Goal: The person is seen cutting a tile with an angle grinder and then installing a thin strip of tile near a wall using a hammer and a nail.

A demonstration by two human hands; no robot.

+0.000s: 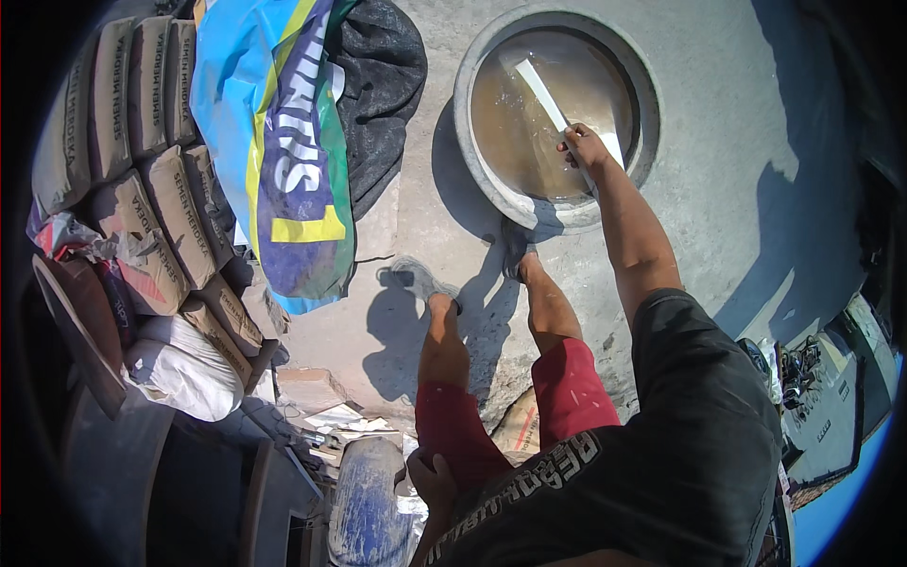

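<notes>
Grips a long white strip in the right hand, curled closed around it, above or in the brown water of the round basin. Holds the left hand low beside the red shorts, well apart from the basin on its body side; cannot tell whether spread or curled.

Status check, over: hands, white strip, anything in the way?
Right hand gripping white strip over round basin. Brown water inside. Left hand by red shorts, grip unclear. Right forearm crosses basin rim.
</notes>
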